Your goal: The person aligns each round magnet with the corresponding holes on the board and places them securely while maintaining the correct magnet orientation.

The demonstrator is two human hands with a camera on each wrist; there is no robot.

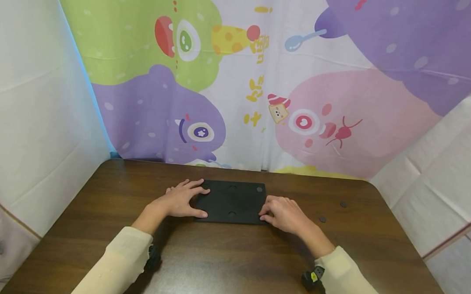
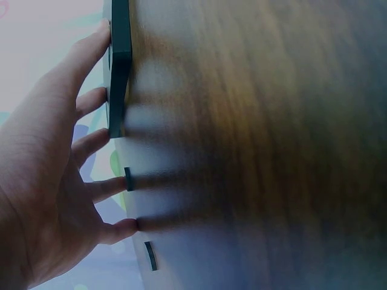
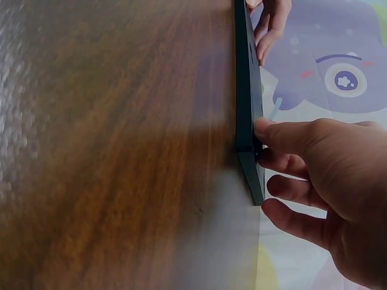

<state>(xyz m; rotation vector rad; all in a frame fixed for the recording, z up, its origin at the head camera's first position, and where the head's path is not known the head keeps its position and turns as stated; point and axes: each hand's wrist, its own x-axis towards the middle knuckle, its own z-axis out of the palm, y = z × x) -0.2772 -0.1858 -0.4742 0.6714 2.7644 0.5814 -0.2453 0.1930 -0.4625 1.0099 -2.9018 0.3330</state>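
Note:
A flat black rectangular board (image 1: 225, 201) lies on the table, with shallow round recesses at its long edges. At its far right corner sits a dark grey disc (image 1: 259, 189). My left hand (image 1: 181, 200) spreads over the board's left end, thumb and fingertips on its top, other fingers reaching past it. My right hand (image 1: 281, 213) bends its fingers at the near right corner; in the right wrist view the thumb (image 3: 266, 128) and index finger (image 3: 281, 162) meet the top face close together. I cannot tell whether a small piece is between them.
Two dark discs (image 1: 322, 219) (image 1: 343, 204) lie on the brown table (image 1: 230, 261) to the right. Near the left hand's outer fingers, the left wrist view shows two thin dark pieces (image 2: 128, 179) (image 2: 150, 256). A cartoon-printed curtain (image 1: 246, 77) hangs behind the table.

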